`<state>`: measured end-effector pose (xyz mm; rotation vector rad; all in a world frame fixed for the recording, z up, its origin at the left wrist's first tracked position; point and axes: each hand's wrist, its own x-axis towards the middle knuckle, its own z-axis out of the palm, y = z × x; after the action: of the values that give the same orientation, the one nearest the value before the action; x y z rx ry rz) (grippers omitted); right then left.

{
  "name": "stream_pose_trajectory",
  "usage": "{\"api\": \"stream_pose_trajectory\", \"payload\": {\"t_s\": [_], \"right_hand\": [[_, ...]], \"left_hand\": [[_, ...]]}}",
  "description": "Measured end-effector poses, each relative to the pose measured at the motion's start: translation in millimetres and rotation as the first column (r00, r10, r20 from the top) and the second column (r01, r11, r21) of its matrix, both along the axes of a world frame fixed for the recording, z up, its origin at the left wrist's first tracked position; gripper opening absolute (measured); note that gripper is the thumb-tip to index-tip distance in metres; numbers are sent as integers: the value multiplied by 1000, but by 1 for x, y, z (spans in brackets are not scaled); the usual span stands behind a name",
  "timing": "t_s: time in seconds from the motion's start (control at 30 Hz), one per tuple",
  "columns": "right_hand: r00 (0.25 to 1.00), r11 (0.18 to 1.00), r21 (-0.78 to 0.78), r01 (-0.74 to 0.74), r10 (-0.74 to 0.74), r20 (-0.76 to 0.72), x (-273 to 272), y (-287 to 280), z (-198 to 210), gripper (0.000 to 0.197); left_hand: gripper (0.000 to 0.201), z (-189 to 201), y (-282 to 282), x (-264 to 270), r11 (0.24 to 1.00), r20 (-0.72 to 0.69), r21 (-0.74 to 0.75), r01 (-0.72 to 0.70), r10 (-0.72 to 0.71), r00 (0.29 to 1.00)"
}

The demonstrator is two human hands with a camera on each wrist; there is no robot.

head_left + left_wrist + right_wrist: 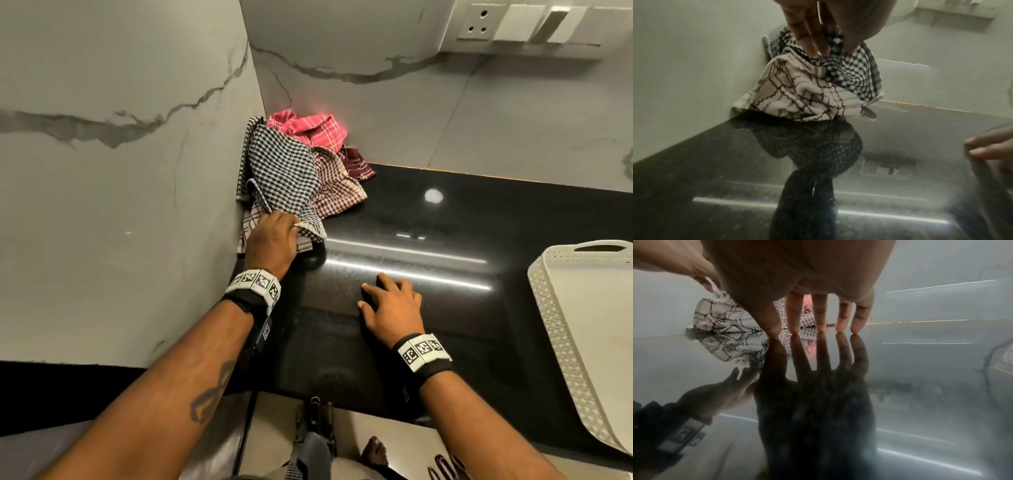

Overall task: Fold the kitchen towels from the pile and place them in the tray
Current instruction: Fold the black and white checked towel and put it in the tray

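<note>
Left hand [270, 240] pinches black-white checked cloth towel [284, 171] at 11 o'clock; right hand [394, 305] rests flat, fingers spread, on black glossy bench [428, 240]. Lift slowly w/ one layer only, then spread flat.

Dim, warm indoor light; bright streaks and a round glare spot on the glossy black countertop [428, 219] — mirror-like reflections. Wrist views are soft, hazy, noisy — wide-angle bending at edges.
</note>
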<state>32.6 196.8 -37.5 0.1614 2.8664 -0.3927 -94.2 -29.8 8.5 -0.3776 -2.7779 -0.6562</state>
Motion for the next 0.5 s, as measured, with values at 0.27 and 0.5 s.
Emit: {"api": "stream_pose_trajectory", "payload": {"t_s": [0.27, 0.5], "right_hand": [[998, 891, -454, -6, -22, -57, -12, 12, 59, 74], [955, 902, -422, -95, -37, -295, 21, 60, 95, 21]], "left_hand": [[23, 36, 69, 66, 915, -17, -98, 392, -396, 918], [10, 46, 87, 111, 956, 33, -6, 293, -292, 956]]}}
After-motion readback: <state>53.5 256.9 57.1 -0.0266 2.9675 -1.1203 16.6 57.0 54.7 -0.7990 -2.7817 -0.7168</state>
